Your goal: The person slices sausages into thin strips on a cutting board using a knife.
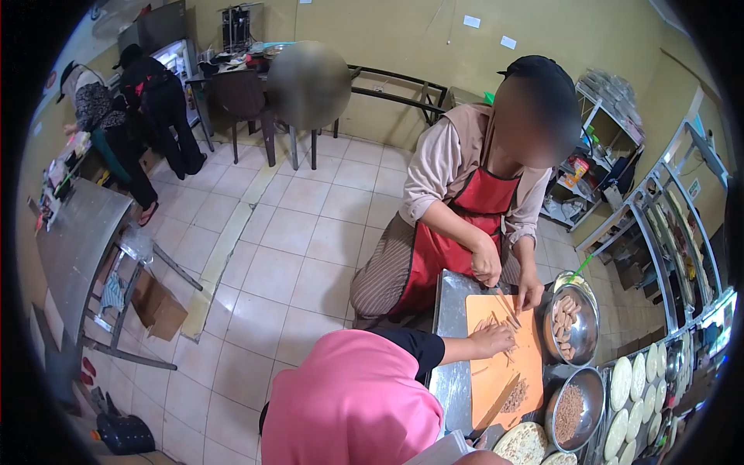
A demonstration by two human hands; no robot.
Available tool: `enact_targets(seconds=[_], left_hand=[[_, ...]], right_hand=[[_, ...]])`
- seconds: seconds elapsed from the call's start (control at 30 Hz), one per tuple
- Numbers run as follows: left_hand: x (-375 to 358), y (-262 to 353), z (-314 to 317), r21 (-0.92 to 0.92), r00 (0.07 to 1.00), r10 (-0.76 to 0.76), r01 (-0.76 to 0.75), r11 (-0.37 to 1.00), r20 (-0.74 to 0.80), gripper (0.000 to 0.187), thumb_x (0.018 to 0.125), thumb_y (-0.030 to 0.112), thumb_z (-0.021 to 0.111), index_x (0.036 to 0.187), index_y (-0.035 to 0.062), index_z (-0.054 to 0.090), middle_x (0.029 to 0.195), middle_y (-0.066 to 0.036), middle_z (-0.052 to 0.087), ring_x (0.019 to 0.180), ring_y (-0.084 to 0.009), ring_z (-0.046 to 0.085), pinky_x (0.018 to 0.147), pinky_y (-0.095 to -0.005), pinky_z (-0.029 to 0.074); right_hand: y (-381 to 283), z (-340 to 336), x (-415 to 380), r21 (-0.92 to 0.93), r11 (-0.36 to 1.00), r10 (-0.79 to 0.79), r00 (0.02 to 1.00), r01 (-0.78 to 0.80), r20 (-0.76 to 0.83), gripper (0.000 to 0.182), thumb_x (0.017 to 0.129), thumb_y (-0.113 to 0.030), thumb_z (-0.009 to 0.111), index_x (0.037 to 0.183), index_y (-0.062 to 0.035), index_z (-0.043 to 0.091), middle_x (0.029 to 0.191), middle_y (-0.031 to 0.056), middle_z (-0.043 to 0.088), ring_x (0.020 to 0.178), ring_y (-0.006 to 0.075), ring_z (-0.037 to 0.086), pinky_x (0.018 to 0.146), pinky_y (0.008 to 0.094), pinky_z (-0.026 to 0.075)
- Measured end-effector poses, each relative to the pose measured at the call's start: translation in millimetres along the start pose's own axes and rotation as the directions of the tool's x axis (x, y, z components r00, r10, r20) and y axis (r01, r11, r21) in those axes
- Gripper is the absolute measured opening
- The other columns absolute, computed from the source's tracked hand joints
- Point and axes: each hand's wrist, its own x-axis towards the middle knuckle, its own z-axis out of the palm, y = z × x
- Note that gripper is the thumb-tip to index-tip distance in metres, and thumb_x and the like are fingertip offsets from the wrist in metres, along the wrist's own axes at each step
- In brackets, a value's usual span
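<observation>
Left hand (493, 341) bent over sausage strips (483, 323) on board (532, 363), grip unclear; right hand (482, 444), cropped at near edge by knife (497, 398), hold unclear. Best curl left hand clear of knife.

Wearer's clothing, at six o'clock in the view: one pink draped cloth (349, 403), plain, broad, rounded, lightly creased. At the cloth's two o'clock: one black sleeve (417, 349), plain, ending well short of the wrist; left hand (494, 339), ungloved. At nine o'clock: narrow black edging (264, 415).
</observation>
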Motion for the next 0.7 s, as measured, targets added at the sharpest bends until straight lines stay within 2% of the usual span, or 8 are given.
enact_targets(seconds=[0.13,0.37,0.7], left_hand=[[-6,8,-11,0.02,0.997,0.02,-0.019,1.0,-0.069,0.022,0.081,0.018,0.05,0.1,0.0121,0.057,0.104,-0.007,0.052,0.106,-0.0259,0.046,0.09,-0.0391,0.037],[-7,11,-15,0.034,0.998,-0.006,0.008,0.999,-0.064,0.02,0.081,0.015,0.046,0.098,0.0123,0.057,0.102,-0.008,0.052,0.104,-0.0265,0.047,0.091,-0.0391,0.037],[-3,4,-4,-0.021,0.999,-0.02,0.019,1.0,-0.04,0.021,0.082,0.019,0.046,0.099,0.0141,0.057,0.105,-0.007,0.052,0.108,-0.0254,0.046,0.091,-0.0405,0.037]], right_hand=[[11,-6,5,-0.085,0.996,-0.003,1.0,0.003,0.001,0.056,0.082,-0.021,0.058,0.134,-0.0213,0.038,0.086,0.0182,0.059,0.077,0.0296,0.059,0.069,0.0387,0.046],[29,-14,16,-0.209,0.978,-0.009,1.0,0.005,-0.02,0.056,0.082,-0.02,0.058,0.134,-0.0217,0.038,0.086,0.0184,0.059,0.076,0.0297,0.059,0.069,0.0391,0.046],[47,-20,27,-0.371,0.928,-0.017,0.998,-0.006,-0.06,0.056,0.081,-0.019,0.059,0.134,-0.0223,0.039,0.086,0.0187,0.058,0.076,0.0297,0.059,0.068,0.0397,0.047]])
